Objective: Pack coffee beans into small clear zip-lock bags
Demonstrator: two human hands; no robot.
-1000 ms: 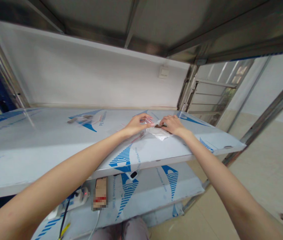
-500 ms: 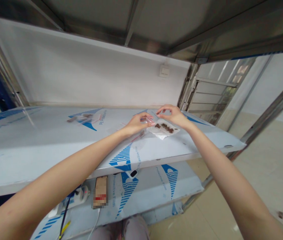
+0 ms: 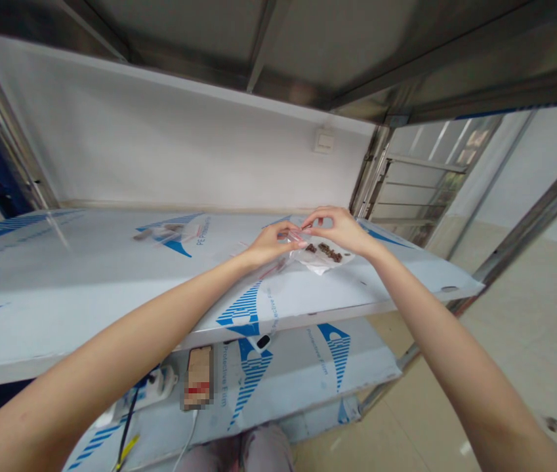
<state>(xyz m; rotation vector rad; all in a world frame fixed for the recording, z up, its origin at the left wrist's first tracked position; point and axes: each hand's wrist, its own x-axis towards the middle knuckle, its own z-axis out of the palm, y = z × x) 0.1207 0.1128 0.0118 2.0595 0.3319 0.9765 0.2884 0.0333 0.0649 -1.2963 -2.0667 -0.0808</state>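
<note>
A clear plastic bag point(image 3: 322, 255) lies on a white shelf point(image 3: 61, 295), near its front edge and to the right. Small brown bits point(image 3: 325, 250) sit inside it, but the bag looks crinkly, so it is hard to be sure. I cannot tell if the bag is shut. The left hand point(image 3: 273, 244) and right hand point(image 3: 338, 231) meet at the bag's far corner. Their fingers point(image 3: 302, 231) are pressed together, pinching the thin edge with the red line.
</note>
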